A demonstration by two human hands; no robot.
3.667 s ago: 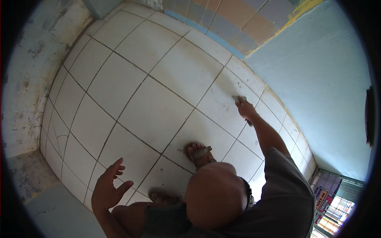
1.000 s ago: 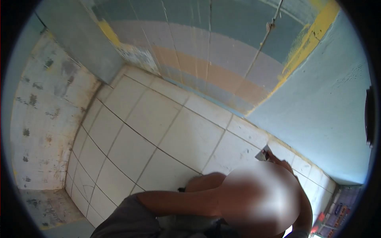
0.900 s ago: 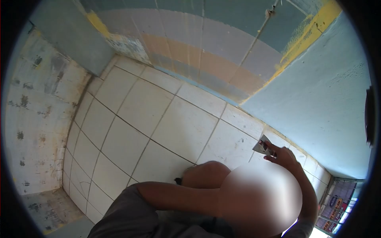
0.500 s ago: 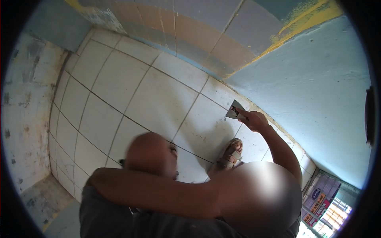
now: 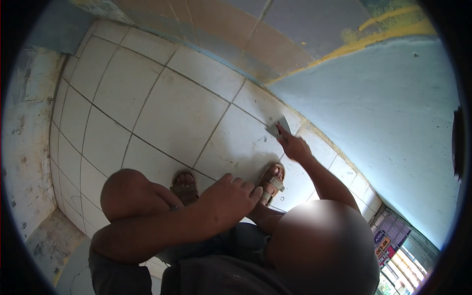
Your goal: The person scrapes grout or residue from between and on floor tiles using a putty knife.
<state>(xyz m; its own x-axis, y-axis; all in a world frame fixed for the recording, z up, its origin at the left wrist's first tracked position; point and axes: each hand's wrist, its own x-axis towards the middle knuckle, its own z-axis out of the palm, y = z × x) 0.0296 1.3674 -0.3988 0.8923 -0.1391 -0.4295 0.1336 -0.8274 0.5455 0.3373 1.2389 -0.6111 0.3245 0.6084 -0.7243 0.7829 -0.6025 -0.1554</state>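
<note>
My right hand [image 5: 295, 146] is closed round a flat metal scraper [image 5: 279, 127], its wide blade against or just above the white floor tiles near the foot of the light blue wall. Between my raised knees, my left hand [image 5: 231, 199] hangs in front of me with its fingers curled loosely and partly apart, and nothing shows in it. Small dark specks [image 5: 266, 139] lie on the tile beside the scraper.
My sandalled feet [image 5: 273, 184] [image 5: 185, 187] rest on the tiled floor [image 5: 179, 108]. A light blue wall [image 5: 373, 108] with a yellow edge stands at the right, a stained pale wall [image 5: 29, 147] at the left. Signs [image 5: 385, 246] and a grille show at lower right.
My left hand has come into view between my knees, where only the forearm showed before. My right hand still holds the scraper, slightly farther left and up in view. The second foot now shows.
</note>
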